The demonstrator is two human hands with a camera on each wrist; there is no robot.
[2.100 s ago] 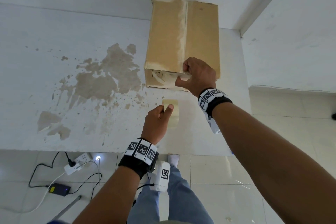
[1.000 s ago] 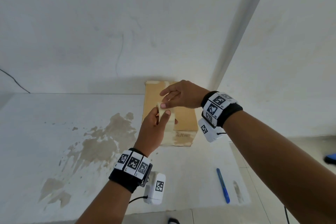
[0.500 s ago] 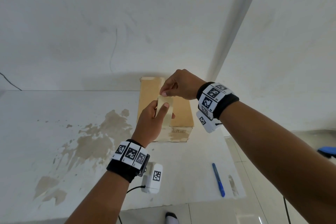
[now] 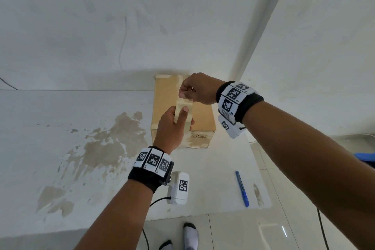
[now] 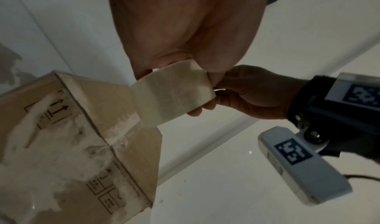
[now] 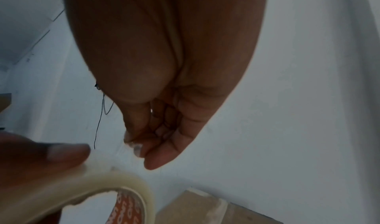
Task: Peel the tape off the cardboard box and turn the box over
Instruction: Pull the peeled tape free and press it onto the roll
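The brown cardboard box (image 4: 203, 117) lies on the white table against the wall, with torn, pale strips along its top and front (image 5: 82, 146). In front of it and above the table, my left hand (image 4: 178, 123) grips a roll of beige tape (image 4: 189, 115), thumb laid across it. My right hand (image 4: 185, 95) is just above and pinches the roll's loose end between thumb and fingertips. In the left wrist view the roll (image 5: 172, 94) sits between both hands. Neither hand touches the box.
A blue pen-like tool (image 4: 242, 189) lies near the table's front right edge. Brown stains (image 4: 109, 144) mark the table's middle. The wall is close behind the box, with a corner to its right. Tiled floor and my socked feet show below the table edge.
My right hand has left the box's near edge and come up to the tape roll, which my left hand has lifted. In the last half second both hands barely moved.
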